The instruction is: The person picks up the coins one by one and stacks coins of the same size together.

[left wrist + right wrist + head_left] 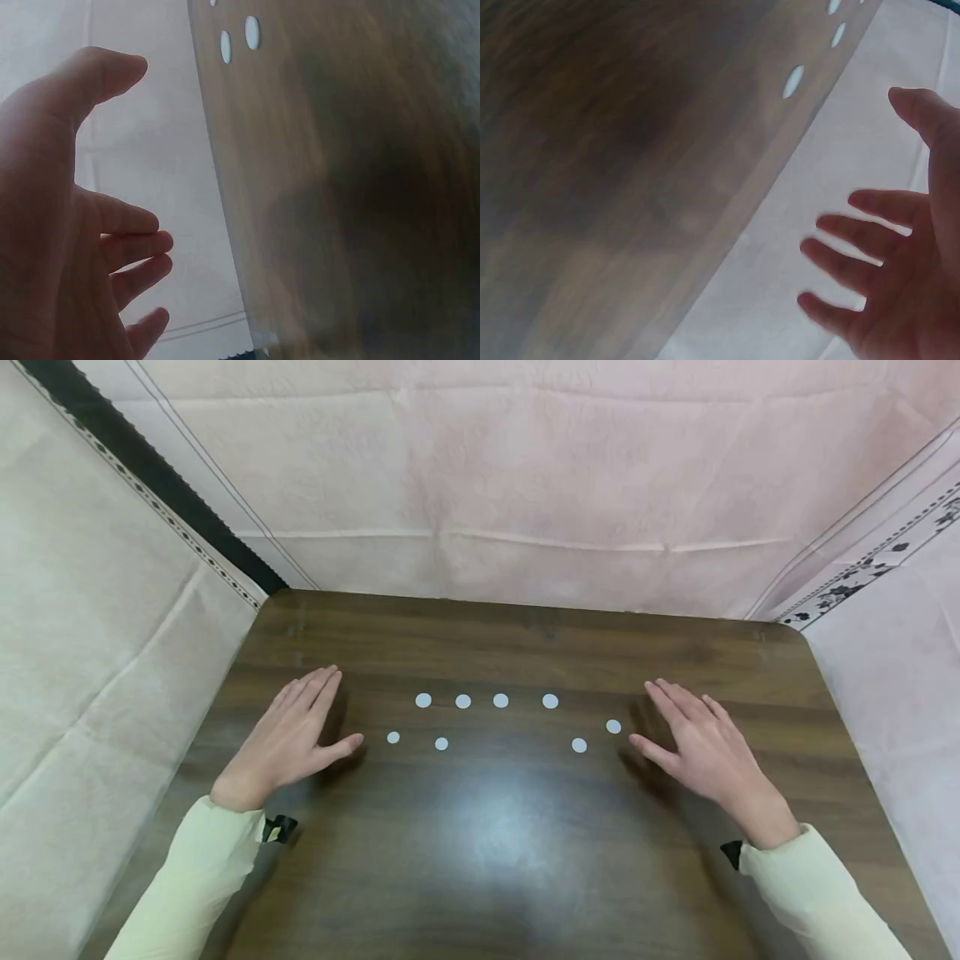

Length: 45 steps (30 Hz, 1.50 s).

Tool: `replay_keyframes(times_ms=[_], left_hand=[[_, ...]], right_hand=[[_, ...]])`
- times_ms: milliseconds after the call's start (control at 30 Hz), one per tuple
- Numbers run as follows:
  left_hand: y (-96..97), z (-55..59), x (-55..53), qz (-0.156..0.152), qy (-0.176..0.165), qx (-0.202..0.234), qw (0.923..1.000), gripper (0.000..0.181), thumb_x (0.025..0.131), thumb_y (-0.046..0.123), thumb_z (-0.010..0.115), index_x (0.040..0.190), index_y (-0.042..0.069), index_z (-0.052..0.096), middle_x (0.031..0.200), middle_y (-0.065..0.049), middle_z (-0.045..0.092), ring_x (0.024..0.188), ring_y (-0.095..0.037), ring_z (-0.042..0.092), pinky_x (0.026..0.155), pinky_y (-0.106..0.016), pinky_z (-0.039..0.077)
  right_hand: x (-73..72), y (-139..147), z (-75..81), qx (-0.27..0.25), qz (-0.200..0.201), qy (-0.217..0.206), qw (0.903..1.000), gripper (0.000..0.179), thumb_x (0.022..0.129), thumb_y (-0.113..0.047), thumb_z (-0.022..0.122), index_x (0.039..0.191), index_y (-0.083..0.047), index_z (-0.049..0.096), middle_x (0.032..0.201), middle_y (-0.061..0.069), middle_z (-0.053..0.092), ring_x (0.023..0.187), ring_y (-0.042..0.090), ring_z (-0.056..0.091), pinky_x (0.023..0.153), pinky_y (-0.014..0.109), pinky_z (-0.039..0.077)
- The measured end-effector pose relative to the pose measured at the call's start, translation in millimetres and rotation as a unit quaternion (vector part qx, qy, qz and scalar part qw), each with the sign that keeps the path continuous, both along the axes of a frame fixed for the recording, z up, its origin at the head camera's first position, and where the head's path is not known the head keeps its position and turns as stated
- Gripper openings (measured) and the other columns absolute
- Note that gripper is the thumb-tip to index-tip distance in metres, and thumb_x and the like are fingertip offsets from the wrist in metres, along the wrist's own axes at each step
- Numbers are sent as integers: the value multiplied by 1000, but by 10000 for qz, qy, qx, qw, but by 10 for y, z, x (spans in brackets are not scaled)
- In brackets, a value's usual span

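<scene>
Several flat white discs lie scattered over the middle of a brown wood-grain table (480, 810). My left hand (288, 739) is palm down over the table's left side, fingers extended and thumb out toward a small white disc (393, 737). On the other side my right hand (697, 739) is spread the same way, its thumb close to another white disc (613, 727). Both hands hold nothing. In the left wrist view the left fingers (135, 244) are slightly bent and apart from the thumb. The right wrist view has the right fingers (847, 255) fanned out.
Four discs stand in a rough row at the back, including a white disc (551, 701) at its right end. A pale cloth (525, 485) hangs behind the table, with more cloth along both sides. Dark bands (280, 828) sit at both sleeve cuffs.
</scene>
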<state>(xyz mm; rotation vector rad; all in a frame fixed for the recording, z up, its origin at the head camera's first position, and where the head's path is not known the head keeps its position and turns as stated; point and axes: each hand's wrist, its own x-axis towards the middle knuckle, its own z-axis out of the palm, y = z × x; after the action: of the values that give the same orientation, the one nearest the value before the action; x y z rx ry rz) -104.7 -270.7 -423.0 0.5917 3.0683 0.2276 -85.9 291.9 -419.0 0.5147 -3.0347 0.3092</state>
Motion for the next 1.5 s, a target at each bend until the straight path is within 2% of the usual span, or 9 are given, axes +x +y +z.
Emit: replay_keyframes(times_ms=[133,300,500,700,800,1033,1267,1500], left_hand=[[58,18,0,-312,336,138,9989,97,93,53,72,157,-11,37,160,-29,43,147,-45,42,122,-60,35],[192,53,3,-492,301,364,9977,90,94,48,73,154,-11,41,153,-29,49,141,-42,46,114,-58,46],[403,84,0,-798,337,601,9944,73,93,38,78,143,-10,54,141,-27,59,132,-41,55,110,-57,51],[624,52,-20,-1352,501,926,9852,52,91,27,82,128,-6,66,124,-18,69,115,-34,64,101,-49,57],[717,10,-44,-1540,391,1018,9820,42,90,23,83,121,-3,70,117,-13,70,109,-29,64,94,-43,59],[895,-89,-69,-1493,-152,982,9838,30,90,20,83,112,3,72,109,-8,69,97,-22,60,86,-37,58],[994,-173,-144,-1569,-221,1102,9812,22,90,18,83,105,6,72,101,-5,66,91,-20,55,83,-36,53],[1050,-235,-202,-1639,-297,1086,9800,16,91,18,83,98,9,72,94,-4,63,87,-19,53,79,-35,51]], right_hand=[[-40,-151,54,-439,346,273,9981,65,95,-36,78,145,2,59,146,25,61,134,45,59,110,64,45],[-83,-372,111,-708,679,196,9950,52,94,-29,79,133,3,66,131,23,69,121,41,67,98,58,56],[-166,-675,112,-833,1299,115,9880,46,92,-23,83,126,4,69,120,18,73,106,33,70,89,48,61],[-237,-1006,107,-820,1730,-52,9815,40,92,-19,82,124,2,71,117,16,74,107,31,70,89,44,61],[-270,-1167,76,-778,1901,-99,9786,39,93,-19,81,123,3,71,114,16,75,107,31,71,89,44,62],[-335,-1564,35,-850,2121,-503,9722,32,95,-18,79,119,1,73,111,13,75,102,26,72,90,41,61],[-412,-1897,-38,-929,2366,-700,9646,18,95,-18,79,104,-4,74,100,9,73,87,19,68,81,35,60],[-484,-2166,-121,-941,2502,-870,9597,17,93,-16,80,105,-5,75,98,6,75,88,15,70,80,29,59]])
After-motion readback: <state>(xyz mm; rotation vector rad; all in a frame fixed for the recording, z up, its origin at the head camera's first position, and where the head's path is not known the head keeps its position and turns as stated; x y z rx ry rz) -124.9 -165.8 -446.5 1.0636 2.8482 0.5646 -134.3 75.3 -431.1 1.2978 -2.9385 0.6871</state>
